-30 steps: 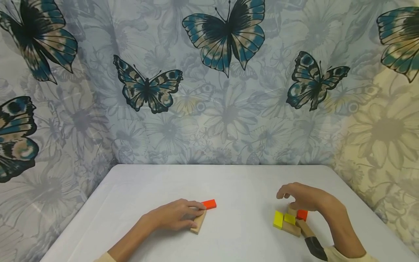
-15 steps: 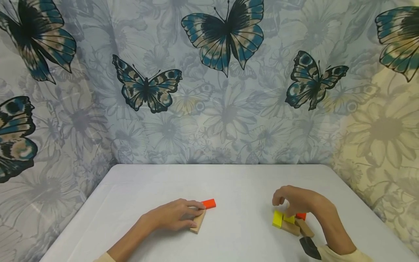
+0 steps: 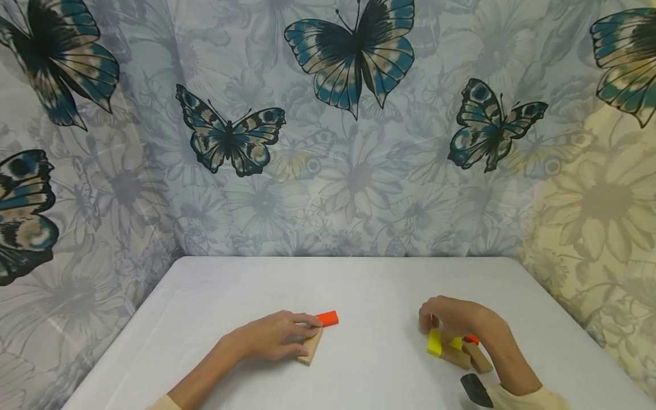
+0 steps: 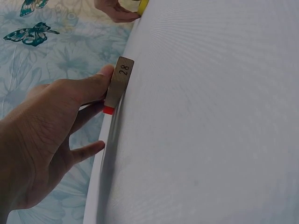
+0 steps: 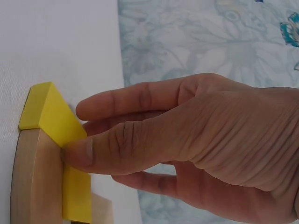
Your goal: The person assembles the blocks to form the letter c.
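Observation:
My left hand (image 3: 279, 336) grips a plain wooden block (image 3: 311, 348) between thumb and fingers, low on the white table. The number 28 shows on that block in the left wrist view. A red block (image 3: 328, 318) lies at its far end. On the right, my right hand (image 3: 456, 319) reaches down over a cluster of blocks, its fingers spread around a yellow block (image 5: 58, 114). The thumb touches the yellow block, while the index fingertip shows just past its edge. The hand partly covers a second yellow block (image 3: 455, 343).
Two plain wooden blocks, one in front (image 3: 455, 357) and one slanting (image 3: 478, 357), belong to the right-hand cluster, with a red block (image 3: 472, 339) partly hidden behind them. Butterfly-patterned cloth (image 3: 359, 199) rises behind the white table (image 3: 379, 290).
My right hand has moved left and down onto the cluster, its fingers coming around the left yellow block. My left hand and its wooden block stay in place.

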Action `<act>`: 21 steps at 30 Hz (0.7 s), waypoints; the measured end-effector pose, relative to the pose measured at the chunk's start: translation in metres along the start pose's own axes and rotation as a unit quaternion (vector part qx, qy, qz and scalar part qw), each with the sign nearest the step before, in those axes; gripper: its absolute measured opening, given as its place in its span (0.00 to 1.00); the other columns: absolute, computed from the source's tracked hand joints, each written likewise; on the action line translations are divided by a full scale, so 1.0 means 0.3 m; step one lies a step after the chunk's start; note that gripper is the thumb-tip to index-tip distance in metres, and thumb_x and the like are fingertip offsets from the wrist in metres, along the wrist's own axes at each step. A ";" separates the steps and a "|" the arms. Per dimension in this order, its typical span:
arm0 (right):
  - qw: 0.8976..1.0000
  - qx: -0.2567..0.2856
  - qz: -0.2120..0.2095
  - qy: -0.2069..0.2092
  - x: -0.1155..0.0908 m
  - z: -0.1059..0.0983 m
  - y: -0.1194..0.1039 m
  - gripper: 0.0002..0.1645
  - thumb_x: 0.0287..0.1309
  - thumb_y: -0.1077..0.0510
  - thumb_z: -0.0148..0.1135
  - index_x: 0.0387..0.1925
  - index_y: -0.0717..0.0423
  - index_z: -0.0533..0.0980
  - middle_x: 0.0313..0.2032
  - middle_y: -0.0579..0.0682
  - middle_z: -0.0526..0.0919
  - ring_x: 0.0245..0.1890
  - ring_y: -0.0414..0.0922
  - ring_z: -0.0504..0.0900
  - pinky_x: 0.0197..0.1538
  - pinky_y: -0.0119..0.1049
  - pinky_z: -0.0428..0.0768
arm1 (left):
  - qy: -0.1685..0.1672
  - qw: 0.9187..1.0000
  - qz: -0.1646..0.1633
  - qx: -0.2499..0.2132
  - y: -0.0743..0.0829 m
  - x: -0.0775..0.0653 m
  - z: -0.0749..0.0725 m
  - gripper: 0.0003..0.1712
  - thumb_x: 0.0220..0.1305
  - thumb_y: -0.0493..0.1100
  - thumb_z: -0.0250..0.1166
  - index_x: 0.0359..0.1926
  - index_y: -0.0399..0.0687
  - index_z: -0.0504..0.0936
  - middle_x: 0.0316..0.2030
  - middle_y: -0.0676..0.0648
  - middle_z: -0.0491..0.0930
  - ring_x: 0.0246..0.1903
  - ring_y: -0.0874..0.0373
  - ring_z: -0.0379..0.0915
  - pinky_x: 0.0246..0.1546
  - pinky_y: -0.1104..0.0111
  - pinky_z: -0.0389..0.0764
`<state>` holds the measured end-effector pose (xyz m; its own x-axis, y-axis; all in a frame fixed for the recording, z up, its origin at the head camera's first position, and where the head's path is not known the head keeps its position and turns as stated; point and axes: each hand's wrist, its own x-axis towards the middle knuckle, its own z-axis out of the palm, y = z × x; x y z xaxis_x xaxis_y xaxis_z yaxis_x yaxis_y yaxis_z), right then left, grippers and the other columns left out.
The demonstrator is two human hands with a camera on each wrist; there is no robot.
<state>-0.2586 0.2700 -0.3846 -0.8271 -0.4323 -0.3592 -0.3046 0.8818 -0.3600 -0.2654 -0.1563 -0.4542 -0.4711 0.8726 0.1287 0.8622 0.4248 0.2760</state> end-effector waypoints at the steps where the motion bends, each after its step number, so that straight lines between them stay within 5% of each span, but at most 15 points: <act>1: 1.000 0.003 0.005 -0.001 0.001 0.000 -0.001 0.25 0.44 0.80 0.71 0.35 0.48 0.82 0.39 0.46 0.81 0.42 0.46 0.77 0.47 0.43 0.87 | 0.000 1.000 0.001 -0.001 0.001 0.000 0.000 0.25 0.78 0.54 0.60 0.68 0.48 0.81 0.69 0.55 0.78 0.67 0.55 0.78 0.69 0.59 0.80; 12: 0.999 0.010 0.036 -0.002 0.019 0.000 0.006 0.18 0.49 0.74 0.76 0.35 0.50 0.83 0.36 0.47 0.80 0.39 0.46 0.76 0.49 0.46 0.86 | 0.005 1.000 0.012 -0.001 0.000 -0.001 0.001 0.25 0.78 0.54 0.60 0.67 0.46 0.81 0.69 0.53 0.78 0.66 0.54 0.79 0.68 0.59 0.81; 21: 1.000 -0.006 0.022 0.014 0.020 0.003 0.005 0.12 0.54 0.61 0.79 0.35 0.52 0.81 0.31 0.44 0.78 0.34 0.42 0.74 0.38 0.33 0.77 | 0.003 1.000 0.011 0.002 0.000 0.000 -0.002 0.25 0.78 0.54 0.61 0.67 0.47 0.81 0.69 0.54 0.78 0.66 0.55 0.79 0.69 0.59 0.80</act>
<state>-0.2635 0.2686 -0.3880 -0.8525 -0.3885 -0.3496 -0.2741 0.9019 -0.3339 -0.2655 -0.1564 -0.4536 -0.4535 0.8802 0.1399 0.8728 0.4068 0.2696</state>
